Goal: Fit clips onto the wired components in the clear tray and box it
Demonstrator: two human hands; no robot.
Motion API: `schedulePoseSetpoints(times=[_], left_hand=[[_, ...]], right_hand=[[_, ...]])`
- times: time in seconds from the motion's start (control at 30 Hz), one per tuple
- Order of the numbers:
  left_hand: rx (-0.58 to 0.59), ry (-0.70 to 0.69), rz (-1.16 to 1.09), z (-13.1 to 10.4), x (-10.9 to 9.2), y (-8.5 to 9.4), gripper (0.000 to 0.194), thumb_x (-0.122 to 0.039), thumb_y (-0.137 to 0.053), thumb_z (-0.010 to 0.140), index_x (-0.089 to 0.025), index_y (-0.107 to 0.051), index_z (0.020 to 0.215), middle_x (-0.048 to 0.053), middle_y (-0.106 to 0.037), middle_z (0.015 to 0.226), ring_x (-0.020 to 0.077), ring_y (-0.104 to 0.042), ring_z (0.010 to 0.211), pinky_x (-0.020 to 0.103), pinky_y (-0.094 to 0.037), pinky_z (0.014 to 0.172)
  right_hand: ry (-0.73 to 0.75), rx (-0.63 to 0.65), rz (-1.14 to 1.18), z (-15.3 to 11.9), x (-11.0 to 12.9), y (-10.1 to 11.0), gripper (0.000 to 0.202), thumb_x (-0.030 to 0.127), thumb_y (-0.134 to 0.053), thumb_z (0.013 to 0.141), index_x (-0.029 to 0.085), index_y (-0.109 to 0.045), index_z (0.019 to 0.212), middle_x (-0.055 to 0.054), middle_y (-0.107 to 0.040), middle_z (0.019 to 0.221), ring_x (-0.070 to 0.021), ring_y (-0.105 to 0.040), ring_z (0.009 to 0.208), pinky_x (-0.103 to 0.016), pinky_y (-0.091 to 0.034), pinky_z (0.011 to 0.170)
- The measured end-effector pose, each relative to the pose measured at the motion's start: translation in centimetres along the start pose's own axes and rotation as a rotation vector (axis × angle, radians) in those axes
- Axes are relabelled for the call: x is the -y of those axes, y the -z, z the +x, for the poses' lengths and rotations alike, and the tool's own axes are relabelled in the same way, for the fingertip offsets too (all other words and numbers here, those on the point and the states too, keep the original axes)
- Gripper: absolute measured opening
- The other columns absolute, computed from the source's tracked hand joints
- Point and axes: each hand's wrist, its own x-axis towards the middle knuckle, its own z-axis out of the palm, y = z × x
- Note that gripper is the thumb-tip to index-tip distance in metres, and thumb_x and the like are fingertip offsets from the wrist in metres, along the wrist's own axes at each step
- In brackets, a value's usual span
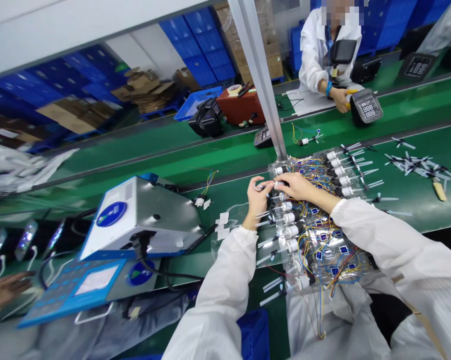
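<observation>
Both my hands meet at the upper left of a clear plastic tray [325,275] in front of me. In the tray lie rows of small white-and-black motors [291,217] with coloured wires and small blue square parts [344,249]. My right hand [295,186] pinches one white motor [278,184] at the tray's edge. Close beside it, my left hand [259,195] has its thumb and fingers pressed together at the same motor's end; whatever small thing lies between them is hard to make out. White and black bladed pieces [272,285] stick out at the tray's left side.
A metal post [261,75] rises just behind the tray. To the left stands a grey-and-blue machine [165,210] with cables; white square stickers [222,218] lie beside it. Loose bladed pieces [413,164] are piled on the right. Across the belt, a person [315,55] holds a display unit [367,107].
</observation>
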Motion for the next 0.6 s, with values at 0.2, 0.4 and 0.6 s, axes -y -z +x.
schedulePoseSetpoints(times=[0.2, 0.4, 0.6], left_hand=[[0.047, -0.073, 0.166, 0.0, -0.6, 0.4, 0.045, -0.033, -0.094, 0.069, -0.019, -0.06, 0.095, 0.004, -0.079, 0.085, 0.0207, -0.079, 0.087, 0.031, -0.058, 0.085], [0.153, -0.096, 0.261, 0.2, -1.6, 0.8, 0.038, -0.033, -0.093, 0.071, -0.018, -0.065, 0.091, 0.006, -0.079, 0.087, 0.0219, -0.079, 0.089, 0.03, -0.059, 0.081], [0.175, -0.09, 0.225, 0.5, -2.7, 1.0, 0.047, -0.03, -0.095, 0.069, -0.018, -0.066, 0.104, 0.008, -0.081, 0.093, 0.0211, -0.079, 0.087, 0.033, -0.06, 0.084]], right_hand=[[0.007, 0.003, -0.028, -0.2, -0.1, -0.1, 0.025, 0.031, -0.068, 0.099, 0.015, -0.076, 0.116, -0.01, -0.079, 0.106, -0.0219, -0.073, 0.097, -0.031, -0.053, 0.09], [0.046, 0.01, -0.039, -0.3, -0.2, -0.2, 0.023, 0.03, -0.067, 0.099, 0.015, -0.077, 0.113, -0.011, -0.078, 0.105, -0.0225, -0.073, 0.097, -0.032, -0.054, 0.09], [0.027, -0.005, -0.019, -0.1, 0.1, 0.1, 0.025, 0.033, -0.069, 0.098, 0.017, -0.076, 0.115, -0.009, -0.079, 0.104, -0.0211, -0.073, 0.094, -0.031, -0.054, 0.087]])
